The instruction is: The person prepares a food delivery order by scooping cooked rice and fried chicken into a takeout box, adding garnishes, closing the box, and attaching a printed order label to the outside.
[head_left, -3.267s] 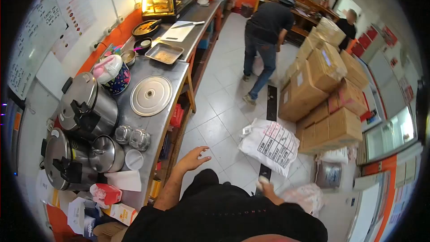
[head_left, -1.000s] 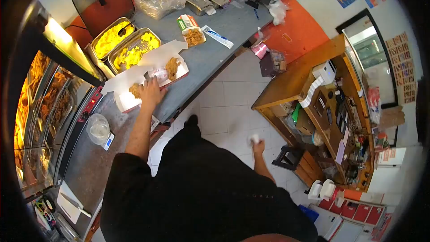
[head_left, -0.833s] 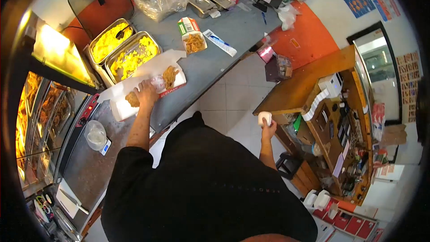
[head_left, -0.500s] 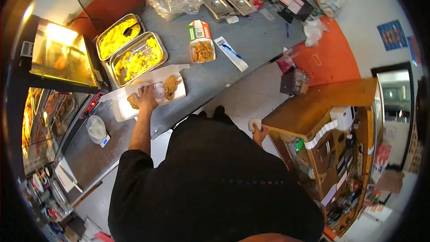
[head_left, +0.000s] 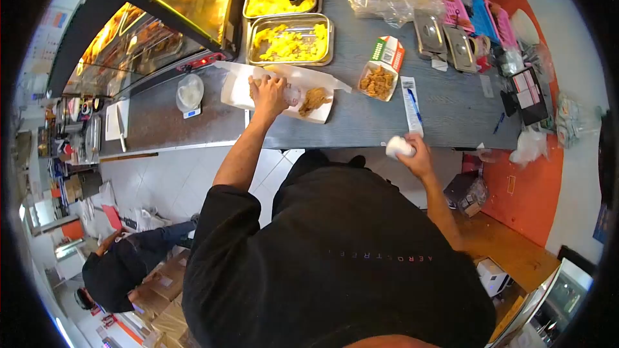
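Note:
An opened white cardboard box (head_left: 235, 87) lies on the counter, with a piece of fried chicken (head_left: 314, 101) at its right end. My left hand (head_left: 267, 96) reaches into the box, its fingers curled over a second fried chicken piece that it mostly hides. Just beyond the counter's front edge, my right hand (head_left: 418, 156) is closed around a small white rounded object (head_left: 400, 147), whose kind I cannot make out. A small carton of fried bits (head_left: 378, 82) stands right of the box, and a printed paper slip with a blue pen (head_left: 414, 106) lies beside it.
Behind the box are two metal trays of yellow food (head_left: 290, 38), one with a black spoon. A lit glass display case (head_left: 187, 0) stands left, near a small scale (head_left: 191, 114). Lidded metal pans (head_left: 461, 48) sit at right. Another person (head_left: 122, 270) is at lower left.
My view has turned to the right-hand side of the counter's layout, swinging the scene round. My right hand has risen with the white object to the counter's edge; my left stays in the box.

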`<state>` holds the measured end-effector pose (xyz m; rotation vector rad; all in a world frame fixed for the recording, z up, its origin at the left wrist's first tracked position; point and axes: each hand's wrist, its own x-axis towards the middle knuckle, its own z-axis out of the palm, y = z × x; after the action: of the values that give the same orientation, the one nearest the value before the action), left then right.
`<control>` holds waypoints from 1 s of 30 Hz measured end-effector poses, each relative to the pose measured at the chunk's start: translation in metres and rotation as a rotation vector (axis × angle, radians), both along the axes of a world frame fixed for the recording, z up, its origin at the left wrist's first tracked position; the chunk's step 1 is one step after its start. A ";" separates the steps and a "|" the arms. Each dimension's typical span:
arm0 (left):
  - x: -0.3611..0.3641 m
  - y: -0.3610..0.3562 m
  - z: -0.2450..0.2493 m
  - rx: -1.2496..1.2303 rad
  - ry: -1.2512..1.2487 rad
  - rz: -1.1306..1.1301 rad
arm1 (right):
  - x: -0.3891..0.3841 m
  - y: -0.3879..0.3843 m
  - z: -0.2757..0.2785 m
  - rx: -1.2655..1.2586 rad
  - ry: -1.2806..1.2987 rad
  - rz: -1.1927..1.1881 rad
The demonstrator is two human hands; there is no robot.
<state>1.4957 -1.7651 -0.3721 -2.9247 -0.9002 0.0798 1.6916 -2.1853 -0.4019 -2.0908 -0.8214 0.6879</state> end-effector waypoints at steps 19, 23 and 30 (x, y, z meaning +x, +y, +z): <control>-0.124 0.202 -0.107 -0.433 -0.480 -0.119 | -0.122 0.340 -0.038 -0.009 -0.558 0.083; -0.134 0.187 -0.097 -0.950 -0.541 0.444 | -0.117 0.267 -0.050 -0.021 -0.402 -0.330; -0.163 0.140 -0.138 -1.289 -0.590 0.495 | -0.084 0.191 -0.141 0.062 0.292 -0.487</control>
<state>1.3331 -1.6247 -0.5100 -3.7486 -2.4049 -0.3154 1.6076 -1.9943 -0.5425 -1.9648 -0.1564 0.6627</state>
